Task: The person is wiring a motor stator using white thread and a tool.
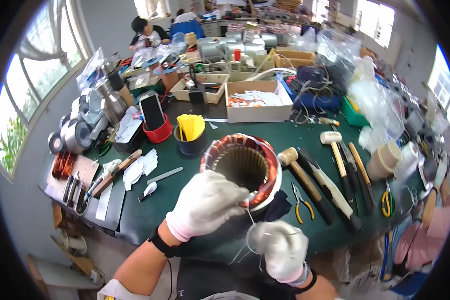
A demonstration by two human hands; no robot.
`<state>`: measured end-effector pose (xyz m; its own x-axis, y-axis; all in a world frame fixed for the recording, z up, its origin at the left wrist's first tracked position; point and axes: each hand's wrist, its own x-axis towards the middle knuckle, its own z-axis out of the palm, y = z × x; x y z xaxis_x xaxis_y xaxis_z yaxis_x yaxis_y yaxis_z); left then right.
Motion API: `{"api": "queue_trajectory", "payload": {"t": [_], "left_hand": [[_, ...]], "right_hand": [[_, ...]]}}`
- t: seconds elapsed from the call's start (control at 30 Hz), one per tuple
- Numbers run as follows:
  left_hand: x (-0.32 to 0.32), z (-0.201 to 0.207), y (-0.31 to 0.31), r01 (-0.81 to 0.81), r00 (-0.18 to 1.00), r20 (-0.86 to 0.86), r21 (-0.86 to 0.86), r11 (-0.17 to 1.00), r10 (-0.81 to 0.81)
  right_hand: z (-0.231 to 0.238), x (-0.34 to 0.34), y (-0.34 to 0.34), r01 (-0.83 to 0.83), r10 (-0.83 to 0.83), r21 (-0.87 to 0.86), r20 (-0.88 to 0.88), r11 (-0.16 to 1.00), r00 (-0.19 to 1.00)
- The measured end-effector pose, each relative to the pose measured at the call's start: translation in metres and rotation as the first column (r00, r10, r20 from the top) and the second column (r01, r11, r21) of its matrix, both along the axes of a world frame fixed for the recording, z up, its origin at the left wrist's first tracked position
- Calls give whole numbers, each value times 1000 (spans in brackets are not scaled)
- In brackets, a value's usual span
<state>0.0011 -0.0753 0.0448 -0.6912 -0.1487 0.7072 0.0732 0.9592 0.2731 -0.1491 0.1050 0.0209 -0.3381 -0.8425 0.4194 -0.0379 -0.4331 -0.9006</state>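
A motor stator (242,165) with copper windings round its rim stands on the green table in front of me, its slotted bore facing up. White lacing shows at intervals on the windings. My left hand (210,202), in a white glove, grips the near left rim with bent fingers. From the winding beside those fingertips a white cord (250,235) runs down and loops toward my right hand (281,250). That hand, gloved too and slightly blurred, is closed on the cord just off the table's near edge. A dark cloth (277,207) lies right of the stator's base.
Right of the stator lie mallets (305,180), small pliers (301,202) and more hammers. Behind it stand a pot of yellow strips (191,145) and a carton (259,116). Leftward are paper pieces (139,167) and tools. A co-worker's arm (430,200) shows at far right.
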Motion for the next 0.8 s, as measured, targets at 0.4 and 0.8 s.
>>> {"api": "queue_trajectory", "payload": {"t": [0.4,0.8], "left_hand": [[1,0,3,-144,988,59,30,989,142],[0,-2,12,-111,992,39,-129,986,116]], "right_hand": [[30,-37,-5,231,-307,-206,-732,951,609],[-6,-41,-43,268,-413,-326,-819,906,398]]}}
